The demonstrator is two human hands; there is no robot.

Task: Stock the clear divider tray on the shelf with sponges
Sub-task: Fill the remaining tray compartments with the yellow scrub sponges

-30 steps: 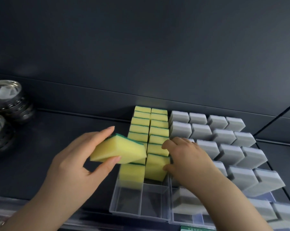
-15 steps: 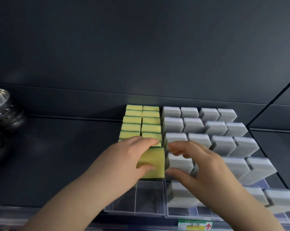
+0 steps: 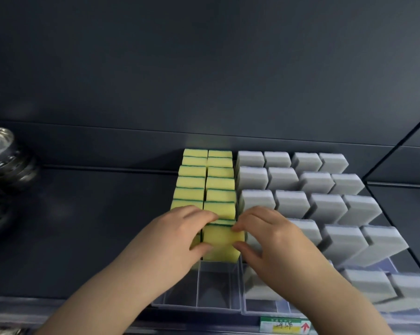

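Two hands are pinching one yellow sponge (image 3: 220, 243) in the tray (image 3: 213, 286), left hand (image 3: 177, 238) at nine o'clock, right hand (image 3: 276, 240) at three.

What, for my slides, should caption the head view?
Left hand and right hand seat yellow sponge in clear divider tray.

One view only: wide-angle head cam, faces fwd + down at dark grey shelf (image 3: 95, 213), close range.

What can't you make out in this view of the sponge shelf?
In the head view:
front of the left yellow lane, covered by the left hand;
shelf label, print blurred and too small;
metal bowls, cut off by the left edge;
some grey sponges, behind the right hand.
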